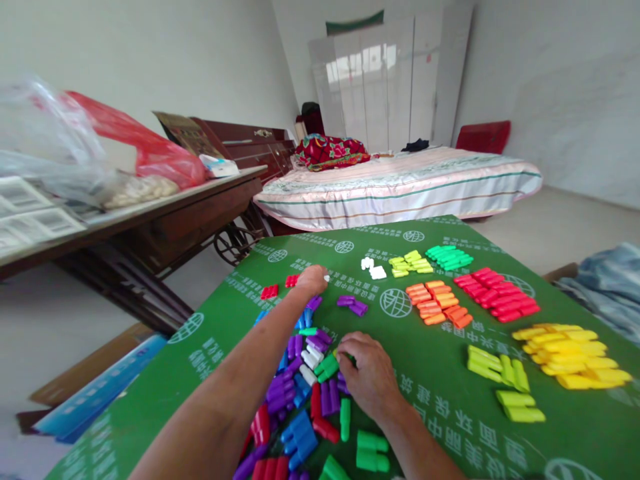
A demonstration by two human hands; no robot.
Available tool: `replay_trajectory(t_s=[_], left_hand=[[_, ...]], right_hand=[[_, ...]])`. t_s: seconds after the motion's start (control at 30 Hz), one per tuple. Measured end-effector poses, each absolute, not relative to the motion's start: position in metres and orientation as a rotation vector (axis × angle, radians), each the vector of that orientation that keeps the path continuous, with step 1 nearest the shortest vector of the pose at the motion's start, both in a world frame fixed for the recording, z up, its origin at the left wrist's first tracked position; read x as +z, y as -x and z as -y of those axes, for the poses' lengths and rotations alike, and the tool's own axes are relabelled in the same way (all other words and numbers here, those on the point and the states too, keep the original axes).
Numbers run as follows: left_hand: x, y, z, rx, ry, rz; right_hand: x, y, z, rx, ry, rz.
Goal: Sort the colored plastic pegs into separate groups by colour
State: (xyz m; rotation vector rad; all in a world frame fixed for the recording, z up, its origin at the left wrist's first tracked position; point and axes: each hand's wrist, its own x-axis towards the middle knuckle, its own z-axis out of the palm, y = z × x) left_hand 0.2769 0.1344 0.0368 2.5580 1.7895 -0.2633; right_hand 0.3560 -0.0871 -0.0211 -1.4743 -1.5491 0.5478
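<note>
My left hand [312, 280] is reaching over the table, its fingers closed, with a bit of white plastic showing at the fingertips. Just left of it lie small red pieces [270, 292]. Curled over the mixed pile, my right hand [367, 367] has its fingertips pinched on a green plastic piece [327, 367]. The pile holds bullet-shaped tubes, some joined side by side: purple pieces [281, 392], blue pieces [299, 440], white pieces [313, 357] and dark red pieces [270, 468]. A purple pair [353, 305] sits apart between the hands.
Sorted by colour on the green table [220, 363] are white [377, 272], lime [411, 263], green [449, 257], orange [437, 303], pinkish-red [497, 293] and yellow groups [570, 355]. More lime pieces [520, 407] lie nearer. A bed [400, 190] stands beyond; a desk [200, 200] is left.
</note>
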Motion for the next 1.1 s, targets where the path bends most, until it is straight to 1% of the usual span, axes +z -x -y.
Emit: replay_trajectory(t_s=[0.27,0.5,1.1], left_hand=[[0.033,-0.321,-0.113,-0.088,-2.653,-1.646],[0.027,-0.352,-0.109,-0.032,-2.662,-1.587],[0.019,-0.358,-0.108,0.043,-2.683,-1.590]], right_hand=[[-0.022,-0.357,0.087,0.557,1.461,1.545],[-0.024,-0.356,0.086,0.576,1.482,1.515],[-0.022,-0.356,0.086,0.561,1.482,1.519]])
